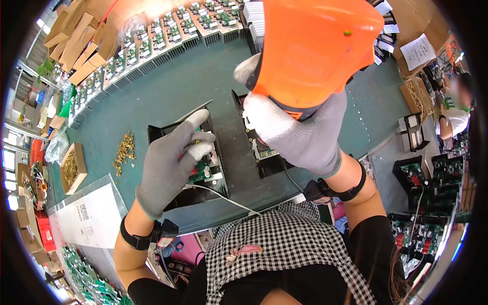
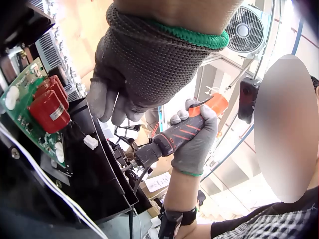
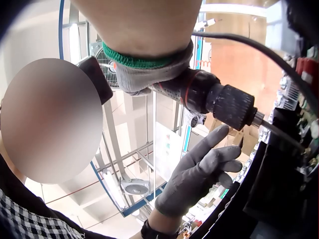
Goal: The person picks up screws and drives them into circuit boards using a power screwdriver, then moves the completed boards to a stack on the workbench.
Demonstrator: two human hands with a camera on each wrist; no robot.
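My right hand [image 1: 300, 132], in a grey glove with pale fingertips, grips an orange-and-black power drill [image 1: 315, 51]. In the right wrist view the drill's chuck [image 3: 232, 107] carries a long metal bit [image 3: 281, 135] that points down toward a circuit board. Under the drill lies a black housing [image 1: 269, 165], partly hidden by it. My gloved left hand [image 1: 173, 157] hovers over a second black housing [image 1: 221, 185], fingers loosely bent and apart. That housing holds a green circuit board [image 2: 30, 107] with red cylindrical components [image 2: 50, 112] and a white connector [image 2: 90, 142].
Rows of finned heatsinks with boards [image 1: 168, 38] line the table's back. Loose brass-coloured hardware [image 1: 124, 152] lies left, beside a cardboard box [image 1: 81, 168] of similar pieces. A white cable [image 1: 229, 198] runs off the front edge. More boards in black housings [image 1: 442, 178] stand right; a person [image 1: 452, 119] sits beyond.
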